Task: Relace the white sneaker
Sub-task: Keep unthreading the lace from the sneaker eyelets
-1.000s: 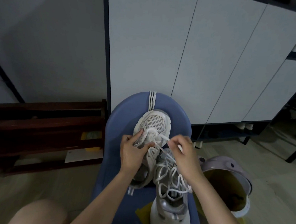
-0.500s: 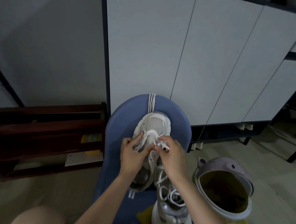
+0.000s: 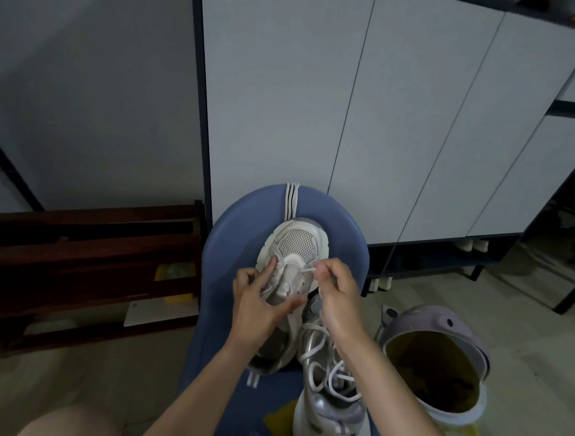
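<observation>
A white sneaker [image 3: 296, 243] lies toe-away on a blue seat [image 3: 345, 241]. My left hand [image 3: 261, 304] grips its left side and tongue, thumb near the lowest eyelets. My right hand [image 3: 337, 295] pinches the end of a white shoelace [image 3: 306, 270] just above the right-hand eyelets near the toe. A second white sneaker [image 3: 329, 403] sits closer to me with loose lace loops [image 3: 322, 363] piled on it, partly under my right forearm.
A lilac bin [image 3: 447, 326] with a yellow liner stands on the floor at the right. A dark wooden rack [image 3: 78, 240] sits at the left. White cabinet doors [image 3: 352, 104] rise behind the seat. My knees show at the bottom edge.
My right hand moved in against the left hand at the toe eyelets, then drew slightly right and up with the lace end. The left hand stayed on the sneaker.
</observation>
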